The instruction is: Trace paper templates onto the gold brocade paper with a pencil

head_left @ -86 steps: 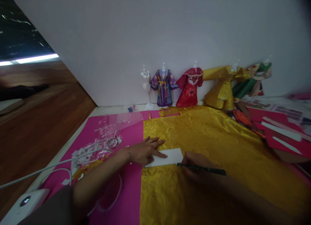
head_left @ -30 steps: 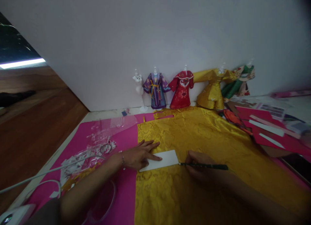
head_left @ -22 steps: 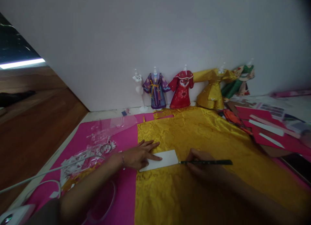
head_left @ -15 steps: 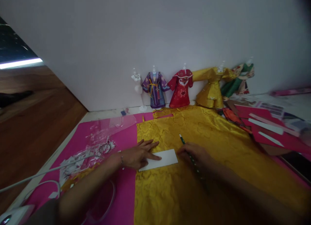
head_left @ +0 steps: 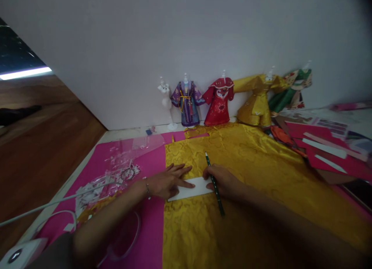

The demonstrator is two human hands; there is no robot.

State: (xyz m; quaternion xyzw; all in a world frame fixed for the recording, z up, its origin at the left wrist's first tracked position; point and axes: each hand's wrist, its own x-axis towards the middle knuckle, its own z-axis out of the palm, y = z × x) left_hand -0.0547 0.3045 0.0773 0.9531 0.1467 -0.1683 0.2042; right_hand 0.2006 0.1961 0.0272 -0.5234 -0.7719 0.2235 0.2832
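A white rectangular paper strip (head_left: 190, 189) lies flat across the yellow patterned fabric (head_left: 186, 230), near its left edge. My left hand (head_left: 165, 184) rests on the strip's left part, fingers spread and the index finger stretched along it. My right hand (head_left: 222, 180) is closed around a dark green patterned pencil (head_left: 219, 205), whose pale end points away from me. The right fingertips are at the strip's right end; whether they grip the paper too, I cannot tell.
Doll-size dress forms stand along the wall, including a purple robe (head_left: 188, 102), a red dress (head_left: 217, 106) and a yellow outfit (head_left: 257, 102). Clear plastic packaging (head_left: 116, 172) and a white cable (head_left: 58, 201) lie on the left. Red sheets (head_left: 308, 133) are at right.
My right hand has moved left onto the right end of the strip, carrying the pencil, which now stands more upright in view. My left hand stays on the strip.
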